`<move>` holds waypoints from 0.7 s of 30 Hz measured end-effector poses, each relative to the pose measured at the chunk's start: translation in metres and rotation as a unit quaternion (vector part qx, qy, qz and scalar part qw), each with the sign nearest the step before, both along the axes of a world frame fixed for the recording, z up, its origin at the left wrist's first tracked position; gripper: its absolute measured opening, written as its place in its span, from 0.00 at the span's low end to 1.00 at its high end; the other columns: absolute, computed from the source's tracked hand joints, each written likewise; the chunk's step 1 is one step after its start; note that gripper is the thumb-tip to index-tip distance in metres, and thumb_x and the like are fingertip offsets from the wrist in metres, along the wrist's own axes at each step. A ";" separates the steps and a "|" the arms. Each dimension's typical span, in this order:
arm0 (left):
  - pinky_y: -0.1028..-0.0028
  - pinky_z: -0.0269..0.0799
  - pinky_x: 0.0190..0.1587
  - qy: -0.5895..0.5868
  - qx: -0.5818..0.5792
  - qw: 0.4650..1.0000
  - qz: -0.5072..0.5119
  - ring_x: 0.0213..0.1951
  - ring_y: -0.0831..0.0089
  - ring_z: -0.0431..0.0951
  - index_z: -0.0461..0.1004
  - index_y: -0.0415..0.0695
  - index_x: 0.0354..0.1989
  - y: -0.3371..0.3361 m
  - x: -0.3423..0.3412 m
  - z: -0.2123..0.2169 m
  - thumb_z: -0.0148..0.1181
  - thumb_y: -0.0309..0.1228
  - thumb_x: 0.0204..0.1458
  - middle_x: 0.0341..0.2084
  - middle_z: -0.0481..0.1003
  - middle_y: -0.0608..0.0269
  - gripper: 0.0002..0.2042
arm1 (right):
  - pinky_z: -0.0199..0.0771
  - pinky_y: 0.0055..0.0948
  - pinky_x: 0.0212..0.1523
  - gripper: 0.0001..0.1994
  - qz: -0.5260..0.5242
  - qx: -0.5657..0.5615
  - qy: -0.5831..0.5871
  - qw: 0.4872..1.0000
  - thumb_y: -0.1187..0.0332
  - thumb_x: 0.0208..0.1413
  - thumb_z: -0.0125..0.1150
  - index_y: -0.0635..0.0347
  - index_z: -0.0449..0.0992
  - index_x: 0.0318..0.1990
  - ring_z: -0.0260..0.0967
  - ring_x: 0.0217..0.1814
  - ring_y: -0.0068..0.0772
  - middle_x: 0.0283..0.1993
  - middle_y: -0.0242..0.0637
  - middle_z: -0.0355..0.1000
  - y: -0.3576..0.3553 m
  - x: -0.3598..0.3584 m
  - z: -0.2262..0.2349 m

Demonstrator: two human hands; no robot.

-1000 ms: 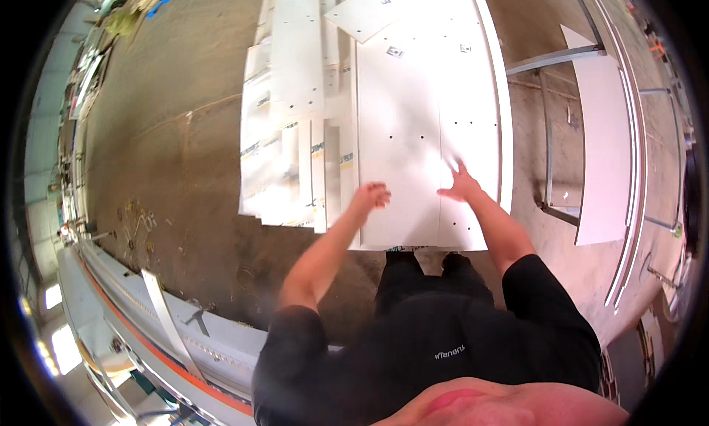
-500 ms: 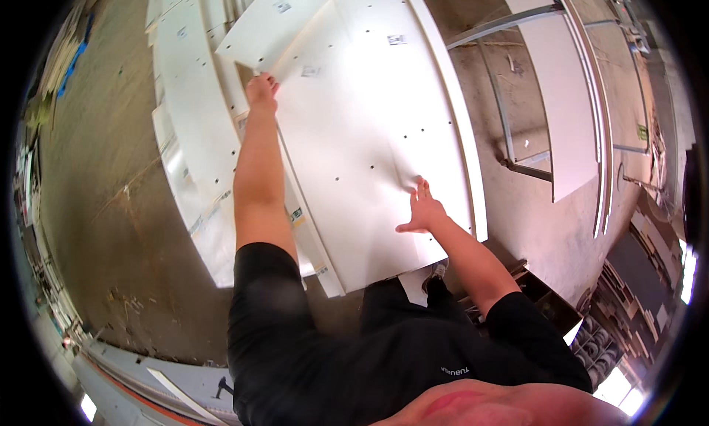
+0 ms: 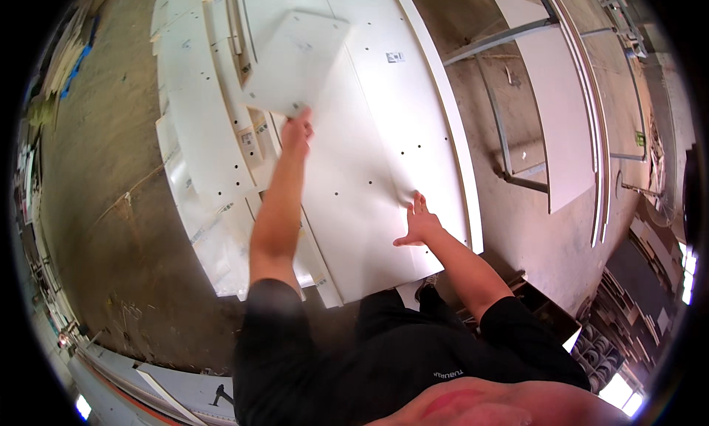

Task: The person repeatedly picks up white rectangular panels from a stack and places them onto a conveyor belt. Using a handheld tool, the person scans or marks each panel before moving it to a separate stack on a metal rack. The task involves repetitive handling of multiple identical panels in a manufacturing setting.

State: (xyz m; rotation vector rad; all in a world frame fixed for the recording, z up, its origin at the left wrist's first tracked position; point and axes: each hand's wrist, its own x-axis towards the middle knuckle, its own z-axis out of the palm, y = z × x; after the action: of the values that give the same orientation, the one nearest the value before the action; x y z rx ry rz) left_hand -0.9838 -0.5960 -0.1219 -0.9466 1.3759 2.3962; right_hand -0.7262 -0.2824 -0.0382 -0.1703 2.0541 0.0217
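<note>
A person in a black short-sleeved shirt leans over a stack of white boards on a concrete workshop floor (image 3: 88, 204). Nearest, the right hand (image 3: 419, 223) lies flat, fingers spread and gripping nothing, on the large white rectangular panel dotted with small drilled holes (image 3: 377, 152); this one panel tops the stack, its long axis running away from the person toward the picture's upper edge. Farther out, the left hand (image 3: 297, 130) has its grip closed on the near edge of a single small white square board (image 3: 295, 62), which is raised off the stack and tilted, its pale underside facing the camera, one corner pointing up and right. It hangs above the big panel's left side. To the left lie several narrow white strips and offcuts (image 3: 203, 141), too overlapped to count. At far right, one long white panel (image 3: 555, 108) rests on a grey metal frame (image 3: 502, 130).
</note>
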 end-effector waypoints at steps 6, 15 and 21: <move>0.77 0.66 0.30 0.019 -0.109 0.994 -0.018 0.24 0.83 0.66 0.73 0.48 0.39 0.018 0.226 0.030 0.68 0.32 0.55 0.24 0.70 0.75 0.09 | 0.62 0.46 0.72 0.71 0.014 0.001 -0.006 1.000 0.24 0.37 0.66 0.76 0.42 0.75 0.27 0.85 0.58 0.81 0.64 0.23 0.001 0.003 0.001; 0.71 0.76 0.48 -0.010 -0.118 0.980 0.162 0.43 0.73 0.79 0.76 0.37 0.50 0.021 0.483 0.145 0.63 0.27 0.58 0.44 0.80 0.63 0.13 | 0.55 0.39 0.76 0.55 0.050 -0.123 0.019 0.991 0.29 0.43 0.66 0.64 0.63 0.71 0.42 0.83 0.52 0.81 0.60 0.37 0.064 0.005 -0.027; 0.77 0.70 0.41 0.033 -0.255 0.946 0.195 0.34 0.80 0.75 0.79 0.38 0.40 0.064 0.592 0.222 0.65 0.26 0.58 0.34 0.78 0.70 0.06 | 0.51 0.38 0.77 0.43 0.002 -0.384 0.101 0.918 0.39 0.51 0.68 0.59 0.68 0.68 0.53 0.78 0.46 0.76 0.46 0.57 0.031 0.033 0.053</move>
State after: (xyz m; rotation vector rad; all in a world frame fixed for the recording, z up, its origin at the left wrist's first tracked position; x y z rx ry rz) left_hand -0.3922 -0.5322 0.1002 -1.3867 2.0656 2.3867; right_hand -0.6931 -0.2511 0.0147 -0.6781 2.1656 -0.8036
